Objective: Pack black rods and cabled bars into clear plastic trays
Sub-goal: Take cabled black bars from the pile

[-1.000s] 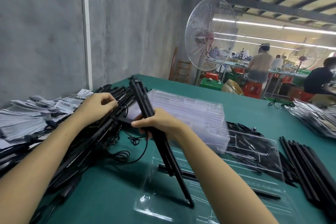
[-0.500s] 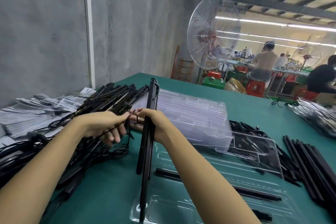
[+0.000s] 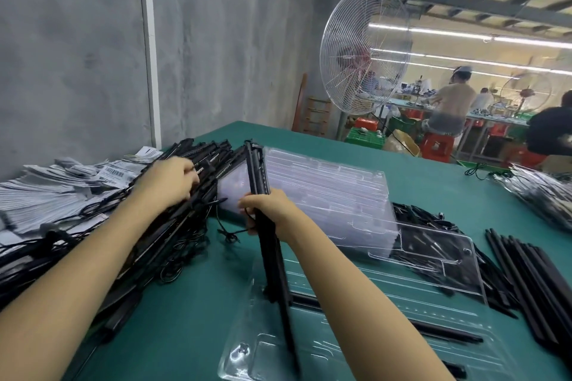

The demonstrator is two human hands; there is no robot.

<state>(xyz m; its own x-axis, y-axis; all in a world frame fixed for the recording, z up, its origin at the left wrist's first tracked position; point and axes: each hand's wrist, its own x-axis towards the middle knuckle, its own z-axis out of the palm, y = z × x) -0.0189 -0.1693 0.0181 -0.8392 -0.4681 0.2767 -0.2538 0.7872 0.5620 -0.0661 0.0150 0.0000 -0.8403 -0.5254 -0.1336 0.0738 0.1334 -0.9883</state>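
Honestly it's early days: right grip (image 3: 269, 210) clenches cabled bars (image 3: 274, 257) near-upright over the lower-centre tray (image 3: 247, 359) holding just a couple rods (image 3: 445, 331), left grip (image 3: 168, 182) rests on the left-side pile (image 3: 173, 235), can't tell if closed.

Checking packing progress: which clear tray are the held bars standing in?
The nearest tray, holding a black rod; the right hand grips the bars above it; the stacked trays sit farther back.

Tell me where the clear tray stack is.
The clear tray stack lies centre of the head view, just beyond the right hand, right of the cabled bar pile.
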